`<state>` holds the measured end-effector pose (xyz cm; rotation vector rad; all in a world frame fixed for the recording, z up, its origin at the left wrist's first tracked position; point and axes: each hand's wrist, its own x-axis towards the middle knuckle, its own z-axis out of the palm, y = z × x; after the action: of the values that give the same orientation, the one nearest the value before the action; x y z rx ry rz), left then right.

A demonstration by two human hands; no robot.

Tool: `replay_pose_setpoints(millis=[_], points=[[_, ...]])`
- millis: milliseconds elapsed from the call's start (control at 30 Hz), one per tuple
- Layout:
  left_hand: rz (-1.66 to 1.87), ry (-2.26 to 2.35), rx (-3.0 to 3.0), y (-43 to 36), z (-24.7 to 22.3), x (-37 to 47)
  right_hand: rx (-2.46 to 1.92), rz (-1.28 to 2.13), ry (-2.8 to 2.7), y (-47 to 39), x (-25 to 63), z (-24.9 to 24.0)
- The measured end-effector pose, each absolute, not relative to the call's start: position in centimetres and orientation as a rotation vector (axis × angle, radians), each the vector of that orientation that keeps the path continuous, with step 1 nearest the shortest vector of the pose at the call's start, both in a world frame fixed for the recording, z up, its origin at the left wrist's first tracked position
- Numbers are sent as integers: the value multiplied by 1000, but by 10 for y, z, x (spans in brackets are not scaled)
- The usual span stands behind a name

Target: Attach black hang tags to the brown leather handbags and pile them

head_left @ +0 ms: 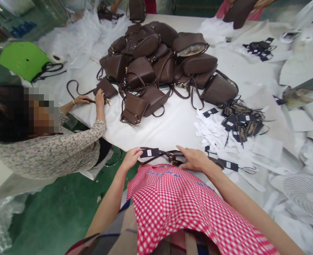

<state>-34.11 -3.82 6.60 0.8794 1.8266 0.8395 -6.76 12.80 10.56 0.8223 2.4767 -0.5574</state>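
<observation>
Dark brown strap [176,156] stretches across the lower middle of the frame, at the near edge of the table [169,124], just above a red-and-white checked apron [169,198]. The left hand [131,159] has thumb and fingers pinched together on its left end, beside a black hang tag [149,153] with a white label. The right hand [196,159] has index finger and thumb spread well apart around the strap's middle and looks open rather than clamped, though its underside is hidden. Held from both sides, the strap seems kept extended, with the tag lying face up.

Just right of that wrist lies a second black tag [230,165]. Farther right, white strips [208,127] and a heap of gold-lettered tags [249,124] sit near the right hand, probably for easy reach.

Brown handbags [140,71] are piled in the upper middle, perhaps gathered there so both people can get at them. At the left of the frame, a co-worker [66,152] in a floral top has both hands at a small brown bag [106,88] and its strap. Crumpled clear plastic [79,39] fills the upper left.
</observation>
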Motion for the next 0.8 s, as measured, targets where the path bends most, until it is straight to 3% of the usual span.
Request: replay_pose_setpoints(millis=[167,333,633,800], points=[[758,1812,781,-85,62,-376,971,-439,2530,118,-39,97],[591,1727,777,-72,36,-342,1033,-449,2559,112,-46,98],[1114,1133,-262,22,12,-277,1025,-429,2613,109,-63,108],[1355,1051,-246,54,42,-308,1072,-474,2657,104,-63,102]])
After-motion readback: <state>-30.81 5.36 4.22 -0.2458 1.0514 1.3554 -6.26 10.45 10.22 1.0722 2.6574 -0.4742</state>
